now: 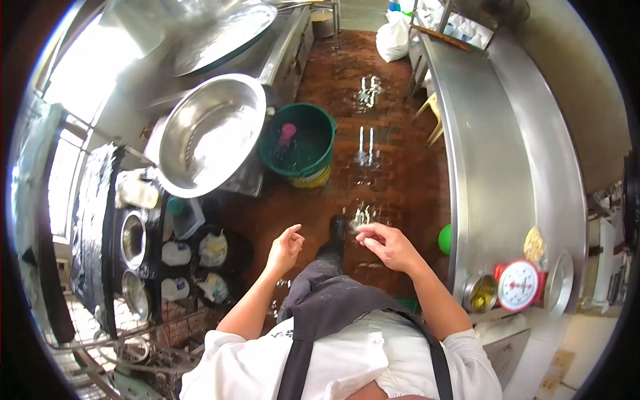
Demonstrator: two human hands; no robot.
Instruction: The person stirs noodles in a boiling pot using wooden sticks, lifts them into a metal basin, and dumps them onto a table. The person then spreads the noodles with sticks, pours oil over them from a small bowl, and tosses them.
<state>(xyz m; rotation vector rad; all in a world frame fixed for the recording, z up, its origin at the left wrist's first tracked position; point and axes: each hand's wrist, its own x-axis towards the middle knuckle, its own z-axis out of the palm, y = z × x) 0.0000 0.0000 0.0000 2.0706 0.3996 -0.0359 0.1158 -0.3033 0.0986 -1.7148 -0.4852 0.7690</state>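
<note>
Presently, left hand (285, 248): held above the floor, left of the apron front, fingers half bent and moderately spread; nearest thing beyond it is the green bucket.
Right hand (390, 247): also in mid-air over the floor, palm down, fingers loosely curved, thumb a little apart, a middling spread.
Green bucket (320, 162): on the floor, far of the left hand and well apart from it, with a pink dipper (287, 135) inside.
Steel basin (220, 127): wide and tilted, just left of the bucket.
Boot (338, 230): black, planted between the hands.
Apron (360, 327): dark, with straps over a white shirt.
Floor (393, 173): reddish brick, wet and glinting.
Right counter (480, 133): long stainless steel; at its near end stand a red dial scale (519, 285), a steel bowl (469, 285) with yellow contents to its left, and a pale yellow heap (533, 245) beyond.
Far right: white sack (393, 39) on the floor.
</note>
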